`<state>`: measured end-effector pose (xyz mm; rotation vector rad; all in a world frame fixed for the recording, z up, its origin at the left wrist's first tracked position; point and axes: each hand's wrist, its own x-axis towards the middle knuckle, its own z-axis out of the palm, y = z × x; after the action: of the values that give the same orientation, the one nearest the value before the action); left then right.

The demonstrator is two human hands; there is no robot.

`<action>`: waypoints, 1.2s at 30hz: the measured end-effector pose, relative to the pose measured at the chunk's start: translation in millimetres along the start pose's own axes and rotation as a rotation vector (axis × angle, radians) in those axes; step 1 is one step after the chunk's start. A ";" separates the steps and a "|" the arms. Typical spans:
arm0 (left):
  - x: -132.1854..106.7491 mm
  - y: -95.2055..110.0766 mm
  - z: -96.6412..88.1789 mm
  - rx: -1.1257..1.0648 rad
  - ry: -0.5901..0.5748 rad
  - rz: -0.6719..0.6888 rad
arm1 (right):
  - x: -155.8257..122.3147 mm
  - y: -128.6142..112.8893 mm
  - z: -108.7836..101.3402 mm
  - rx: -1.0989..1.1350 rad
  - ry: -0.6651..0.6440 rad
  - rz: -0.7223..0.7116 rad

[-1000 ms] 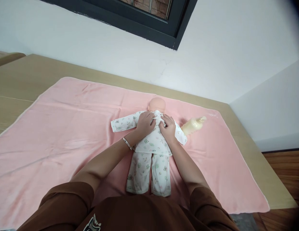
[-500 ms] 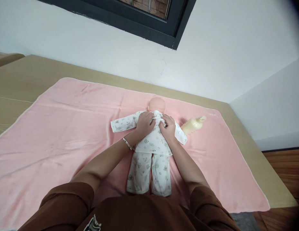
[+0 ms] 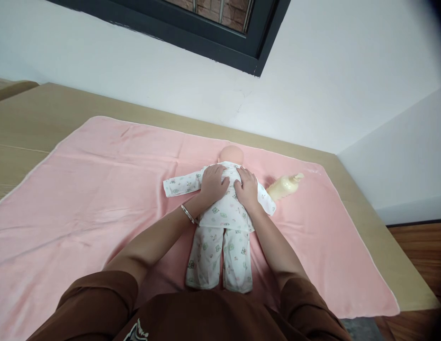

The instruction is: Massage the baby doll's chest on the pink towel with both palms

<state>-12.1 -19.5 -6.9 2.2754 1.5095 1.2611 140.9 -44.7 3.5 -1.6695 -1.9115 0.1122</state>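
A baby doll (image 3: 230,154) lies on a pink blanket (image 3: 128,156), its bald head pointing away from me. It is dressed in a white patterned top (image 3: 225,213) and matching trousers (image 3: 206,258), whose legs stretch toward me. My left hand (image 3: 213,183) rests flat on the left of the doll's chest, fingers extended. On the right of the chest lies my right hand (image 3: 247,188), also flat with its fingers stretched out. Both palms touch the top, and a strip of printed cloth shows between them. The doll's face cannot be made out.
A cream-coloured bottle (image 3: 284,186) lies on its side beside the doll's right-hand sleeve. Under the blanket is a wooden table (image 3: 74,102), set against a white wall (image 3: 192,90). A dark window frame (image 3: 238,54) is above.
My fingers have gone from pinching and bunching the top near the collar to lying flatter on it. The cloth at the chest looks smoother. The bottle has stayed put.
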 end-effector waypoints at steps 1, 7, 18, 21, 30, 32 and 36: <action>-0.2 0.1 0.6 0.011 0.010 -0.007 | 0.0 -0.5 -0.2 -0.007 0.004 0.004; -1.2 -0.7 2.8 0.116 -0.016 -0.051 | 0.0 -7.4 -4.9 -0.078 0.031 0.036; 0.3 -5.6 3.5 0.084 -0.054 0.006 | 4.1 2.2 -2.0 -0.066 -0.050 -0.043; 0.5 -5.0 2.7 0.068 -0.046 0.003 | 4.5 3.1 -2.2 -0.081 -0.061 -0.057; 1.5 -4.2 1.5 0.008 -0.036 -0.029 | 1.9 5.2 2.9 -0.052 -0.008 -0.034; 1.2 -5.1 1.9 -0.011 -0.030 -0.040 | -0.5 0.5 -0.8 -0.041 0.031 -0.028; 0.8 -7.2 2.6 -0.043 -0.036 -0.049 | -7.2 -17.4 -16.2 -0.001 0.125 -0.070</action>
<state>-15.2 -14.5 -11.8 2.2081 1.5018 1.2216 133.7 -60.1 21.7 -1.5709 -1.8732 -0.0210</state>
